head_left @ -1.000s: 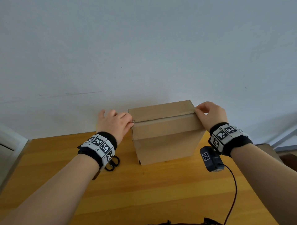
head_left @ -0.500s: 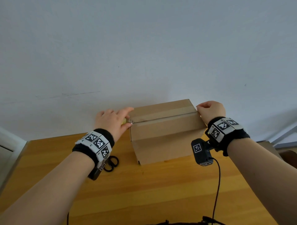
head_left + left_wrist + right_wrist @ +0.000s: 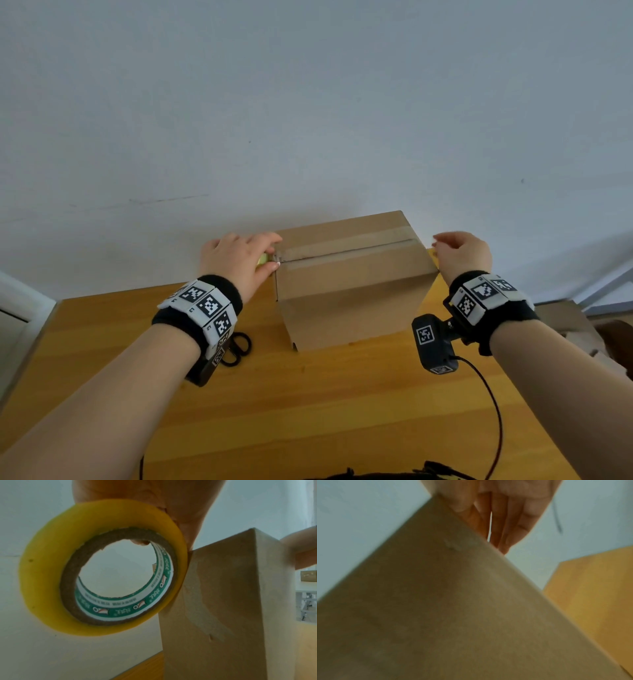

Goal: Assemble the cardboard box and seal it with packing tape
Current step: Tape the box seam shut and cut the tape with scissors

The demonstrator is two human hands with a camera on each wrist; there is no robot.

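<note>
The head camera looks forward and down at a box (image 3: 349,281) from above. Both wrist cameras look up its opposite sides from very close.

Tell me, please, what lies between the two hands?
The cardboard box, its taped top seam running from the left hand, which holds the tape roll, towards the right hand; the head view shows it.

Box (image 3: 352,301) on table (image 3: 308,411) (scissors (image 3: 236,347) to its left).

Box (image 3: 352,291) flanked by hands; wall (image 3: 308,102) close behind; scissors (image 3: 236,347) front-left on table (image 3: 308,411); front centre bare.
</note>
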